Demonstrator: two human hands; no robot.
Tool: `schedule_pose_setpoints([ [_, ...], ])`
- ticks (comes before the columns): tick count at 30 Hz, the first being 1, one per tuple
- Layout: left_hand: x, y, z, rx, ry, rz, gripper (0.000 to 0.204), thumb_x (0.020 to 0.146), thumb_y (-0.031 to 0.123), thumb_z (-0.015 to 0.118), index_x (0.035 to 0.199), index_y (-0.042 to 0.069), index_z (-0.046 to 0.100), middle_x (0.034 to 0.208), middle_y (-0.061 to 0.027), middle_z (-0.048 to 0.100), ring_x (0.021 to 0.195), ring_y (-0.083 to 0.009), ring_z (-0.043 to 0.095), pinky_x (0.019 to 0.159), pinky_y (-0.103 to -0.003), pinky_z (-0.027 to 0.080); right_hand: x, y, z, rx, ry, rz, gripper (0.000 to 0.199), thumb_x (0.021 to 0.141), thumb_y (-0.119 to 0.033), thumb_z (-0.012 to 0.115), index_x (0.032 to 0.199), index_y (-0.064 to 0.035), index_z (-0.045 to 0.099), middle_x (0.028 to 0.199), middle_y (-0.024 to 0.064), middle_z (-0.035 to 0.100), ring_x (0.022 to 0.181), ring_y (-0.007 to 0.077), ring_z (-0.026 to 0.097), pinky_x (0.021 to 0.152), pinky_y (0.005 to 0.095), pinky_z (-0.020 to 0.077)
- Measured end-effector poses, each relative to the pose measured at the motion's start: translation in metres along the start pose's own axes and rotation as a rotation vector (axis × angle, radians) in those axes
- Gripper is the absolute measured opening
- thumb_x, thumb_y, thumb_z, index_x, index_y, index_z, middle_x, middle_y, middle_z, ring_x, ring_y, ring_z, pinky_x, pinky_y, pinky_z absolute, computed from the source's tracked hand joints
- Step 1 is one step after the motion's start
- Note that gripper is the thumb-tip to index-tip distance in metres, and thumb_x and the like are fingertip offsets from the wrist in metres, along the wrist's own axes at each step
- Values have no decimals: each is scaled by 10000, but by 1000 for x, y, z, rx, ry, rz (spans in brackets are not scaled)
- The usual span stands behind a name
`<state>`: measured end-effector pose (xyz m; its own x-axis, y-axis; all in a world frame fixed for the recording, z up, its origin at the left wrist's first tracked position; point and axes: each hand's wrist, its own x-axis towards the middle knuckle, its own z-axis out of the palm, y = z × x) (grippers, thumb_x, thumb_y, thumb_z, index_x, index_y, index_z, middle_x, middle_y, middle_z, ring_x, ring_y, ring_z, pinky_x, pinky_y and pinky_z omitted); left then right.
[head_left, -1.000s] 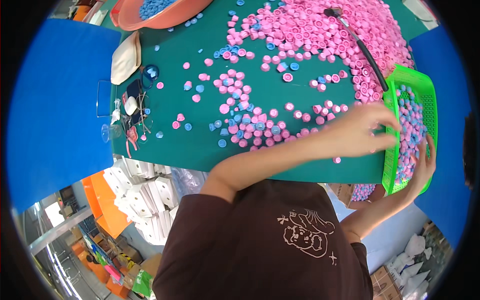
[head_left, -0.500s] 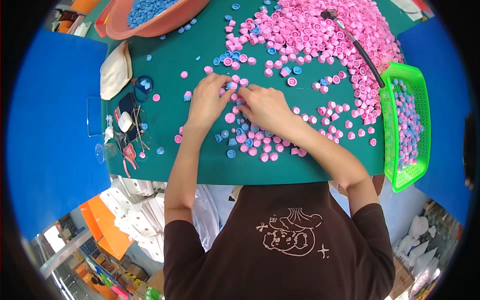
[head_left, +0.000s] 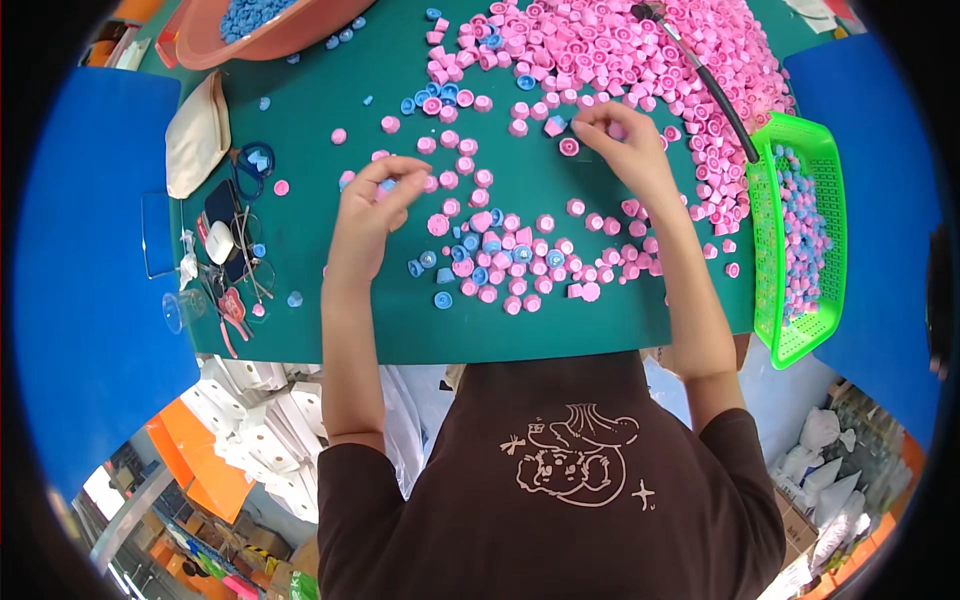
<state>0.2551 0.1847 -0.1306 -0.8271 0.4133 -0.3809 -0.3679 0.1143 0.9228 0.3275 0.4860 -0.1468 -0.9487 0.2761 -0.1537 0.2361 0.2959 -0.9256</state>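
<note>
Small pink cup-shaped pieces and blue caps lie scattered on the green tabletop. On the left, my left hand hovers low with its fingertips pinched together. A bit of blue, seemingly a small cap, shows between them. Over to the right, my right hand has thumb and forefinger apart, close to a pink piece with a blue cap in it. Another pink piece shows in the gap of that hand, apparently on the table behind it. Loose pink and blue pieces cluster in front of my body.
A large heap of pink pieces fills the far right, with a black-handled tool across it. At the right edge stands a green basket of mixed pieces. A salmon basin of blue caps, cloth, scissors and pliers occupy the left.
My hands were close together at the middle and have parted. The left moved left; the right moved right and farther away, its fingers now apart. The whole view has shifted slightly.
</note>
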Motion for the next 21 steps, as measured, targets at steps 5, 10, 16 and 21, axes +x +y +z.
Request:
schedule_pose_setpoints([
  [5,-15,-12,38,606,-8,370,175,780,128,757,931,52,711,827,-18,576,766,-128,566,637,-283,441,11,6,27,-738,170,-356,344,795,-291,751,1020,-39,686,744,3,526,744,108,556,621,281,457],
  [10,-20,-30,48,876,-8,546,248,744,136,797,947,35,695,862,-30,565,771,-154,571,660,-293,455,-15,-20,8,209,-39,44,188,831,-218,707,912,-50,680,741,-13,548,617,48,524,487,219,403],
  [16,-20,-16,31,464,-52,214,169,834,144,725,955,56,647,914,-40,652,672,-67,550,570,-200,418,-77,-6,43,-271,-222,-521,182,828,-159,714,979,-62,688,794,48,654,639,174,626,528,307,489],
  [21,-41,-17,-2,-338,-119,-8,195,888,164,647,1026,33,602,938,-65,645,670,-55,541,576,-171,440,-93,-11,51,-607,-305,-420,230,809,-175,714,1032,-129,690,831,39,621,717,238,640,574,366,507],
])
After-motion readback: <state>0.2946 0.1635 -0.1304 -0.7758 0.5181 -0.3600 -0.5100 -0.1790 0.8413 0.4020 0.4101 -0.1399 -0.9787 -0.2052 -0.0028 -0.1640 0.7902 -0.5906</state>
